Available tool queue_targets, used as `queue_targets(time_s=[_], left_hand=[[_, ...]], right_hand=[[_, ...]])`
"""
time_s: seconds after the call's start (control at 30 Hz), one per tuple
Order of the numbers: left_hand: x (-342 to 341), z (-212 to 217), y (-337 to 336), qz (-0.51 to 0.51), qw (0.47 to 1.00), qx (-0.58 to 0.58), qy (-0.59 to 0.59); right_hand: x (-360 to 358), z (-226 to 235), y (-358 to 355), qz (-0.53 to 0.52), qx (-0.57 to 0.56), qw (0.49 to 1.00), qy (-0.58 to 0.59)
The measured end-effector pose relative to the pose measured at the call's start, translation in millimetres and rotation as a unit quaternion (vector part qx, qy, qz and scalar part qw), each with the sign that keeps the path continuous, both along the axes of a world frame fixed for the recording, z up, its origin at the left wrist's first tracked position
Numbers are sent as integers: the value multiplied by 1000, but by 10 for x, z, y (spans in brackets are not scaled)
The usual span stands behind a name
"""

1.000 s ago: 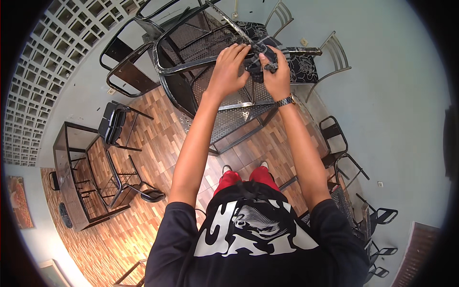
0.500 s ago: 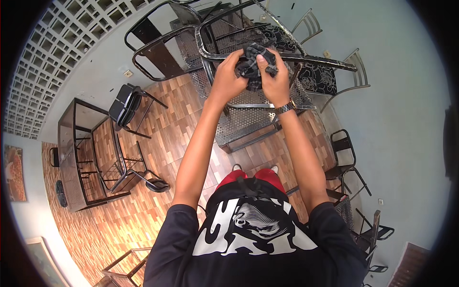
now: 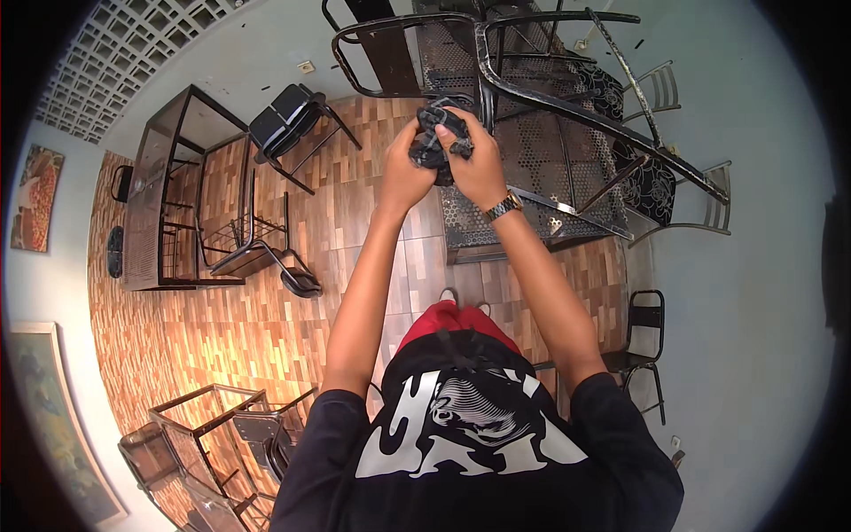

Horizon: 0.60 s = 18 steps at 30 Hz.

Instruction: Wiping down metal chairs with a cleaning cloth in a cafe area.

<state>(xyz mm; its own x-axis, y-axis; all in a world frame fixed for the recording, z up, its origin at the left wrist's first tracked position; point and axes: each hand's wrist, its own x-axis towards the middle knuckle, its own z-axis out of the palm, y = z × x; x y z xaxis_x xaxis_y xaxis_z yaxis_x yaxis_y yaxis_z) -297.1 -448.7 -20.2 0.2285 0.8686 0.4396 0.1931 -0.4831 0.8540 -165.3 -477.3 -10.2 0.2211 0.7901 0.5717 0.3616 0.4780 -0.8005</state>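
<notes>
Between both hands I hold a crumpled dark cloth (image 3: pixel 433 152) with pale stripes. My left hand (image 3: pixel 408 176) grips its left side, and my right hand (image 3: pixel 480 167) closes over the right side with the thumb on top. A dark watch circles the right wrist. Just beyond and to the right, an upturned metal chair (image 3: pixel 567 106) with worn black paint rests on a perforated metal table (image 3: pixel 479 232). In this view the hands appear beside the chair's tubing; whether the cloth touches it I cannot tell.
A black-seated chair (image 3: pixel 289 117) stands left, near a tall metal-framed table (image 3: pixel 146 191) and a tipped chair (image 3: pixel 253 253). Patterned-seat chairs (image 3: pixel 651 188) line the right side of the perforated table. Another black chair (image 3: pixel 647 324) is by the right wall; more frames (image 3: pixel 208 412) stand lower left.
My view has swung left, so the furniture sits further right. My hands, still holding the cloth, have come away from the chair's bar they overlapped before.
</notes>
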Motion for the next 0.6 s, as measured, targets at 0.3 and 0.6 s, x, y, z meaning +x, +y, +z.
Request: queue_targets(time_s=[0.3, 0.6], left_hand=[[-311, -516, 525, -61, 996, -42, 40], [-212, -1808, 1213, -239, 925, -4, 295]], right_hand=[[-344, -526, 349, -42, -54, 998, 11], [-209, -1887, 458, -281, -190, 911, -233]])
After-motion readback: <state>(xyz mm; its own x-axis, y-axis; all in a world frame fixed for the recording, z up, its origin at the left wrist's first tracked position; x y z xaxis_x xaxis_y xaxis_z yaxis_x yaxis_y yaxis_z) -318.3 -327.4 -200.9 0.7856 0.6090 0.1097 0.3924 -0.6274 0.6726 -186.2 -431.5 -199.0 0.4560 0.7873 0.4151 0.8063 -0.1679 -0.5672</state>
